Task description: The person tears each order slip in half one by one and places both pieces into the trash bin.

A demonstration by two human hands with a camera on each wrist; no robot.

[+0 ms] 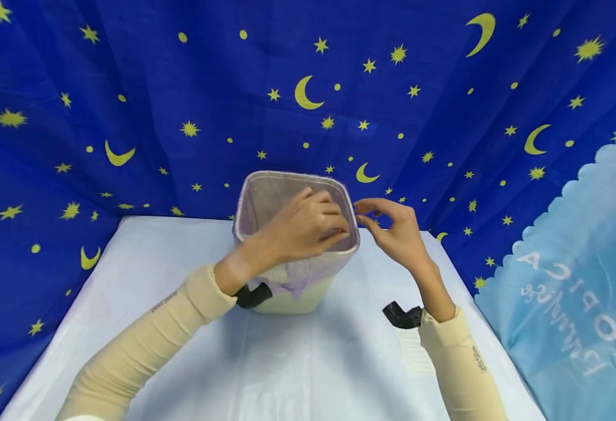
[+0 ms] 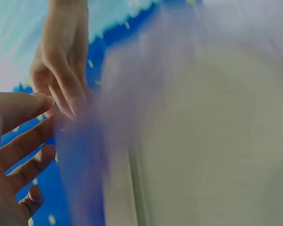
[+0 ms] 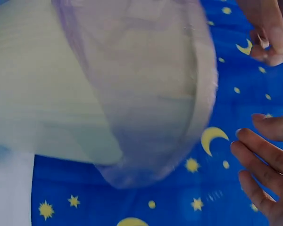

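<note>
A pale, cream-coloured waste bin [image 1: 292, 298] stands on the table, lined with a thin translucent purple bag [image 1: 308, 278] that is folded down over its rim. In the head view my left hand [image 1: 308, 225] hovers over the bin's mouth, with its fingers bent. My left wrist view shows that hand's fingers [image 2: 26, 148] loosely spread beside the bag, nothing visible between them. Just outside the right rim is my right hand [image 1: 392, 228], thumb and forefinger apart, tips close to the bag. In the right wrist view its fingers [image 3: 259, 155] are relaxed and hold nothing.
The bin stands near the far end of the white-covered table [image 1: 192, 362]. A blue curtain [image 1: 181, 76] with yellow stars and moons hangs behind it. A lined paper sheet [image 1: 415, 354] lies under the right forearm, and a light-blue printed cloth [image 1: 576, 304] hangs at right.
</note>
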